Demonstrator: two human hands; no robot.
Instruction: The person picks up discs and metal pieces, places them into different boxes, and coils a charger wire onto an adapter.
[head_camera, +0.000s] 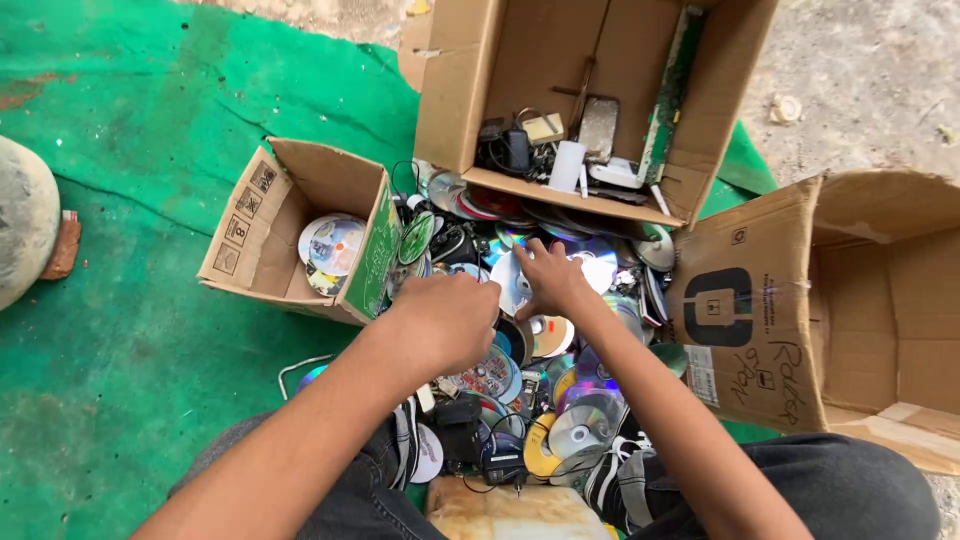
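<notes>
A heap of loose discs (560, 400) and black cables lies on the green mat between my legs. My left hand (447, 318) hovers knuckles-up over the heap's left side, fingers curled down; whether it holds anything is hidden. My right hand (545, 282) rests spread on a shiny silver disc (512, 272) near the top of the heap, fingertips touching it. A small cardboard box (262, 225) to the left holds a few discs (332, 247).
A large open carton (470, 120) at the top holds chargers, a phone and a circuit board. Another big carton (760, 300) lies on its side at the right. A green mat (150, 330) covers the ground; a round stone (22, 220) sits at the far left.
</notes>
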